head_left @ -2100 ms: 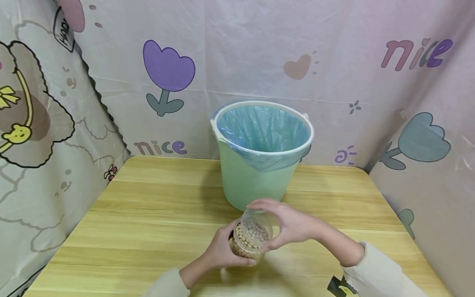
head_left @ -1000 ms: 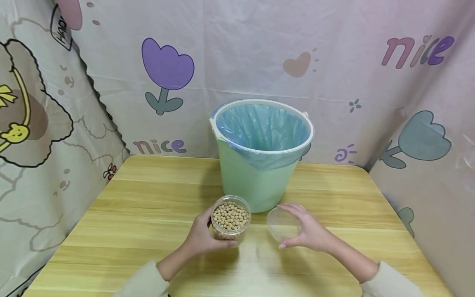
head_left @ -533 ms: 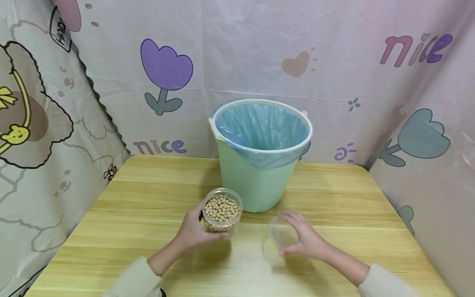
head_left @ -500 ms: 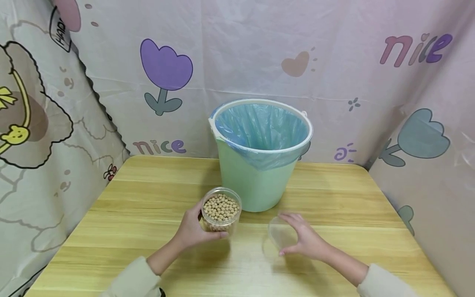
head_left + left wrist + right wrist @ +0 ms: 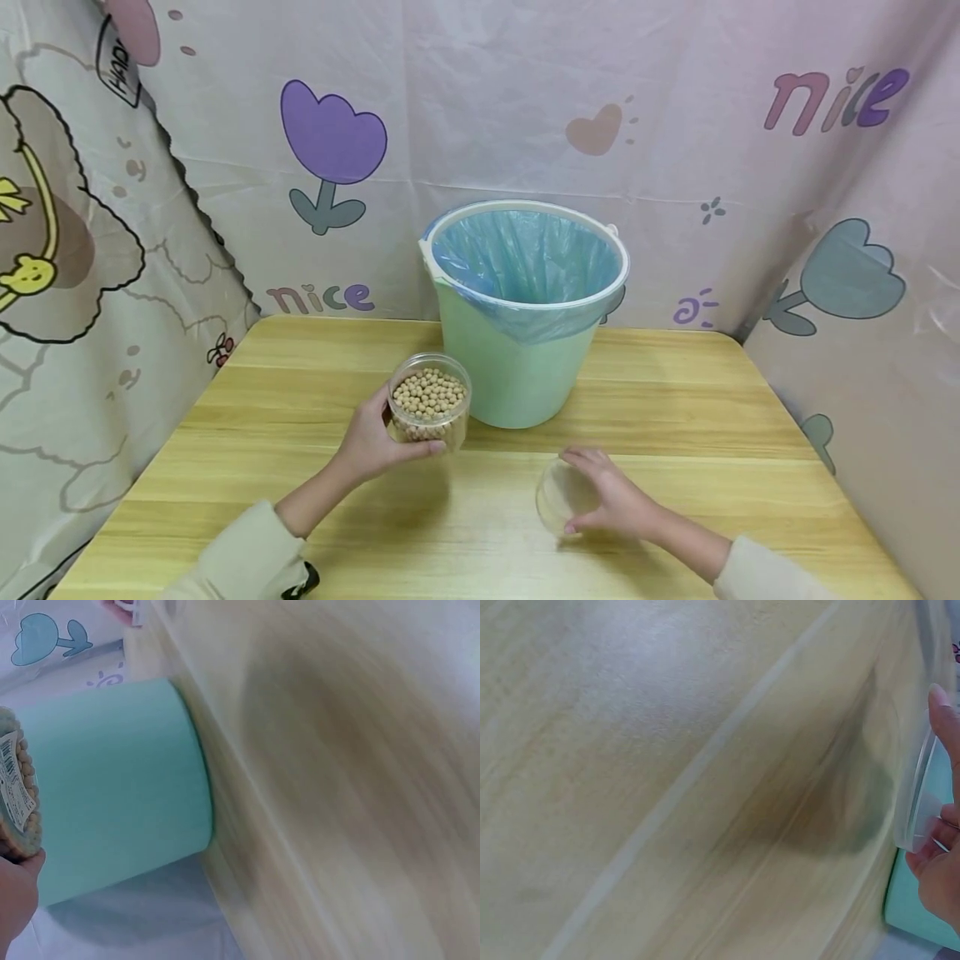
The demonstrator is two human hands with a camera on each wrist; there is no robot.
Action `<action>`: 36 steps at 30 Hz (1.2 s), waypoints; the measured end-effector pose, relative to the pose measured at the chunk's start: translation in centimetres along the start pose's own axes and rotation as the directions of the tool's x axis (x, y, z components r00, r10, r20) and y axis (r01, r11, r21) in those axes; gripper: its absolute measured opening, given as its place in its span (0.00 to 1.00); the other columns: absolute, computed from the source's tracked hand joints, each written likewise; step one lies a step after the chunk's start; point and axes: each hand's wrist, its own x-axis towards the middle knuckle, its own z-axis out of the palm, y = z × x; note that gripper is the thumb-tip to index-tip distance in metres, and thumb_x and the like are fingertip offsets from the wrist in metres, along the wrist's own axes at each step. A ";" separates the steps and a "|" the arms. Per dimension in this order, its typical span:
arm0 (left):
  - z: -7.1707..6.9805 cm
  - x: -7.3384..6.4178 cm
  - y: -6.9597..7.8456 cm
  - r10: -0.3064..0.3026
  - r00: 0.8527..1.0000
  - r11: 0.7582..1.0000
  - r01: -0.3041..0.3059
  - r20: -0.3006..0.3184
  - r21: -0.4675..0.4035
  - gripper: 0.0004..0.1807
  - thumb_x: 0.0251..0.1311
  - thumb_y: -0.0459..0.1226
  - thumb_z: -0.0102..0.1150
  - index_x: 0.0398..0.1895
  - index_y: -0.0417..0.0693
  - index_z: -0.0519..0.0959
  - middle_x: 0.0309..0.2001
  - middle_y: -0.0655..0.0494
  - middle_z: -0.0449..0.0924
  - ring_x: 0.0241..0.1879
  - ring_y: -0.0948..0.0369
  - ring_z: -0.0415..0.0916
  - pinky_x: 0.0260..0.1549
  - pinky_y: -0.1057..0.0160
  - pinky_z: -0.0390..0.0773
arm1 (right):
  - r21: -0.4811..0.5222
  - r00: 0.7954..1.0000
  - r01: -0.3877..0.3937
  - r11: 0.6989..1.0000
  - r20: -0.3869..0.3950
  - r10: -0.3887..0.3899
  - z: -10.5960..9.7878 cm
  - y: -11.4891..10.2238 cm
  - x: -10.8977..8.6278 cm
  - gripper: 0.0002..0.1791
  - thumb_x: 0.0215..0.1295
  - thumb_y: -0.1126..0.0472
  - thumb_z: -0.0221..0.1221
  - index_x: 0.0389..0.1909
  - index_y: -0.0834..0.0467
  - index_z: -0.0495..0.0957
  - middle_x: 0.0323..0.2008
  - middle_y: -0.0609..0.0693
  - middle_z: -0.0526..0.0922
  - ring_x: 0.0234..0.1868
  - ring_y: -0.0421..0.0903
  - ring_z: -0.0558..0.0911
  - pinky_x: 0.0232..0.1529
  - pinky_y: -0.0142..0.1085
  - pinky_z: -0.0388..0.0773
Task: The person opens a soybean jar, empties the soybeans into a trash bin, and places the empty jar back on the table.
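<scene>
- While the fingers and thumb of the left hand (image 5: 375, 440) grasp the side of a clear, round plastic jar (image 5: 431, 430), the jar's uncovered mouth faces up, raised off the table.
- Round, pale tan beans (image 5: 429, 393) fill the jar nearly to its rim; the left wrist view catches a white printed label (image 5: 15, 784) with a barcode on it.
- Across from it, the fingers and thumb of the right hand (image 5: 618, 502) pinch a thin, clear plastic lid (image 5: 558, 498) by opposite edges, the disc tilted, nearer the person than the jar. I can't tell whether its lower edge touches the wood.
- The 2 hands are well apart, each coming out of a cream sleeve (image 5: 243, 554); something black (image 5: 302, 581) shows by the left cuff.
- Just beyond the jar and a little right of it stands a pale green plastic bucket (image 5: 517, 367) with a white rim. From where I stand, I can't say whether jar and bucket touch.
- A translucent blue plastic bag (image 5: 532, 258) lines the bucket and folds over its rim.
- Under everything is a yellowish wood-grain table (image 5: 277, 417).
- Behind hangs a pale printed cloth (image 5: 480, 100) with 1 purple tulip and the word "nice" in 2 places.
</scene>
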 end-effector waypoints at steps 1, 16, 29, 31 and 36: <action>-0.2 0.2 0.1 -0.004 1.000 1.000 0.004 -0.002 0.000 0.49 0.31 0.33 0.76 0.62 0.32 0.63 0.54 0.38 0.73 0.53 0.45 0.74 0.52 0.62 0.77 | 0.001 1.000 -0.001 1.000 0.003 0.001 0.1 0.0 0.0 0.51 0.31 0.52 0.74 0.60 0.69 0.65 0.59 0.64 0.69 0.59 0.61 0.69 0.56 0.58 0.70; -2.7 2.8 2.5 0.008 0.999 1.000 -0.008 -0.041 0.005 0.44 0.33 0.30 0.74 0.60 0.32 0.65 0.53 0.37 0.74 0.52 0.46 0.74 0.50 0.64 0.78 | -0.021 0.997 0.033 0.999 0.073 -0.031 1.1 1.3 -0.8 0.55 0.35 0.39 0.70 0.60 0.70 0.64 0.60 0.63 0.68 0.60 0.59 0.68 0.57 0.55 0.70; -4.7 4.5 4.1 -0.068 0.997 0.996 0.070 -0.044 0.062 0.44 0.39 0.33 0.73 0.63 0.35 0.62 0.56 0.38 0.71 0.56 0.46 0.71 0.55 0.51 0.74 | -0.036 0.996 0.006 0.999 0.088 -0.003 1.3 1.2 -0.9 0.58 0.30 0.46 0.74 0.64 0.68 0.60 0.63 0.65 0.64 0.63 0.61 0.64 0.59 0.57 0.67; -4.8 4.8 4.3 -0.068 0.996 0.995 0.072 -0.050 0.068 0.43 0.40 0.33 0.72 0.63 0.36 0.62 0.57 0.38 0.71 0.56 0.46 0.71 0.55 0.50 0.74 | -0.034 0.997 0.008 0.999 0.072 -0.005 1.2 1.2 -0.9 0.58 0.31 0.46 0.73 0.64 0.68 0.60 0.63 0.66 0.63 0.63 0.62 0.63 0.59 0.58 0.67; -5.1 5.3 4.6 -0.076 0.995 0.993 0.082 -0.071 0.086 0.43 0.40 0.33 0.73 0.62 0.37 0.63 0.56 0.39 0.71 0.56 0.47 0.72 0.54 0.50 0.74 | -0.025 1.000 -0.001 1.000 -0.031 0.001 0.7 0.9 -0.4 0.51 0.43 0.45 0.69 0.64 0.69 0.60 0.62 0.67 0.64 0.62 0.64 0.65 0.59 0.58 0.67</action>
